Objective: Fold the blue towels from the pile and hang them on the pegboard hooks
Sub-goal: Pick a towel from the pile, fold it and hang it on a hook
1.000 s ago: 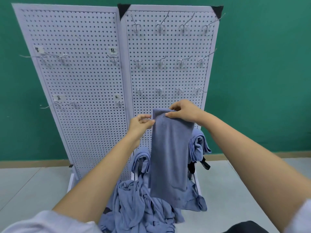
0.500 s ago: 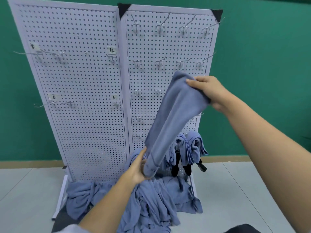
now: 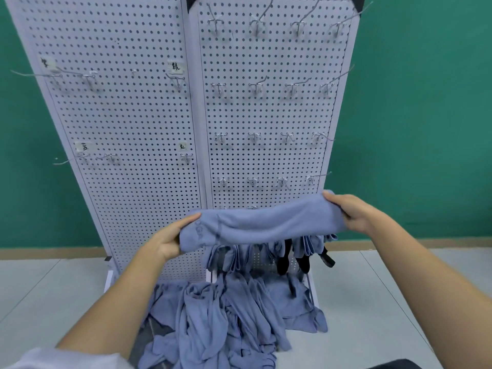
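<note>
The person is holding a folded blue cloth towel (image 3: 261,225) stretched out sideways, roughly level, right in front of the lower part of the white perforated two-panel pegboard (image 3: 127,129). The left hand (image 3: 165,241) is gripping the towel's left end, and the right hand (image 3: 351,211) is clamping the right end, sitting a bit higher. The hands are well apart, one at each end.

Just below it, a few more folded blue towels (image 3: 231,257) are hanging low on the right panel, beside some black things I can't make out. The loose pile of crumpled blue towels (image 3: 226,315) is lying on the pale tiled floor (image 3: 53,288) at the board's foot. Rows of silver wire hooks (image 3: 255,89) are sticking out of the panel above the held towel.
</note>
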